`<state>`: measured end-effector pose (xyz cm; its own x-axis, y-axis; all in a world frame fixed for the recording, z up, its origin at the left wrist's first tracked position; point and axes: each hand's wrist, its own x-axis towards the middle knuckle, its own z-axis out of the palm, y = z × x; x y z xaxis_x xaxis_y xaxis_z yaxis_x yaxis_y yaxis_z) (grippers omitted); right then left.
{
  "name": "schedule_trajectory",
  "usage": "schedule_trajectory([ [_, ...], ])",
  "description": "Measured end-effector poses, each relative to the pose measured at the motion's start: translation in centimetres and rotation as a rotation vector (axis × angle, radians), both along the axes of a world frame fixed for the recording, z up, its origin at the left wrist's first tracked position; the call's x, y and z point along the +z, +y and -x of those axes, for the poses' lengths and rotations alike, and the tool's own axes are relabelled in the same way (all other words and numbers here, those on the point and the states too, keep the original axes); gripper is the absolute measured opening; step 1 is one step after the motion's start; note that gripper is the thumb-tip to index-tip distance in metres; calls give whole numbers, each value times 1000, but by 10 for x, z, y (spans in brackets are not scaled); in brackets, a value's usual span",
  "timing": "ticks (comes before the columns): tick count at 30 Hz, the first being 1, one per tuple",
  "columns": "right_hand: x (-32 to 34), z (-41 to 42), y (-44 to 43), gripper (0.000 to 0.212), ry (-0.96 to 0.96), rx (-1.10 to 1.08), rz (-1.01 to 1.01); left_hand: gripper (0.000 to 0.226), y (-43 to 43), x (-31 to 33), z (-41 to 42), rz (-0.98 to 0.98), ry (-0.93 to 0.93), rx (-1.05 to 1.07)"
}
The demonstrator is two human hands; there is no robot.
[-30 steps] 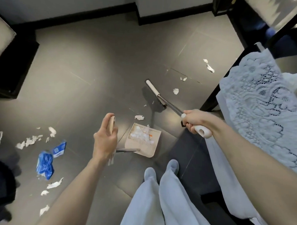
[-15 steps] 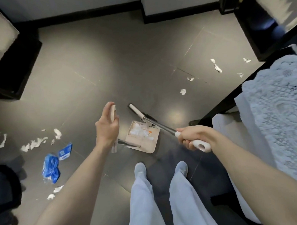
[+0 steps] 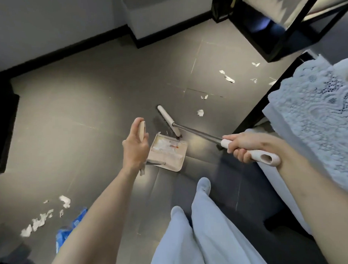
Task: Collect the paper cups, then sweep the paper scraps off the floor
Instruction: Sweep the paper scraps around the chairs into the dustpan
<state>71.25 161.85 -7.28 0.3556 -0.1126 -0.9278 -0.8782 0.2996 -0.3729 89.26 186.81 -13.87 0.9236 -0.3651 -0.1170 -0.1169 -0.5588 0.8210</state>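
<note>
My left hand (image 3: 134, 148) grips the beige upright handle of a dustpan (image 3: 168, 155) that stands on the grey floor with white paper scraps inside it. My right hand (image 3: 241, 147) grips the white handle of a broom whose head (image 3: 168, 120) touches the floor at the dustpan's far edge. Loose paper scraps (image 3: 200, 112) lie beyond the broom toward the right. Another cluster of scraps (image 3: 42, 217) lies at the lower left, beside a crumpled blue wrapper (image 3: 63, 233). No paper cup is in sight.
A table with a white lace cloth (image 3: 316, 115) and a black leg (image 3: 266, 101) stands at the right. A black-framed shelf (image 3: 280, 25) is at the top right, dark furniture (image 3: 3, 126) at the left. My legs and feet (image 3: 203, 185) are just behind the dustpan.
The broom head has swept leftward and come up against the dustpan's far edge. The view has turned, so the lower-left scraps and wrapper now sit nearer the frame's bottom.
</note>
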Motion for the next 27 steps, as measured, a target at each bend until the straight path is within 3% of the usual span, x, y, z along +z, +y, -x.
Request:
schedule_trajectory([
  [14, -53, -86, -143, 65, -1, -253, 275, 39, -187, -9, -111, -48, 10, -276],
  [21, -93, -137, -204, 61, 72, -192, 327, 41, -245, -18, -163, -90, 30, -295],
  [27, -89, -162, -216, 65, 167, -52, 220, 39, -258, -19, -178, -73, -8, -291],
])
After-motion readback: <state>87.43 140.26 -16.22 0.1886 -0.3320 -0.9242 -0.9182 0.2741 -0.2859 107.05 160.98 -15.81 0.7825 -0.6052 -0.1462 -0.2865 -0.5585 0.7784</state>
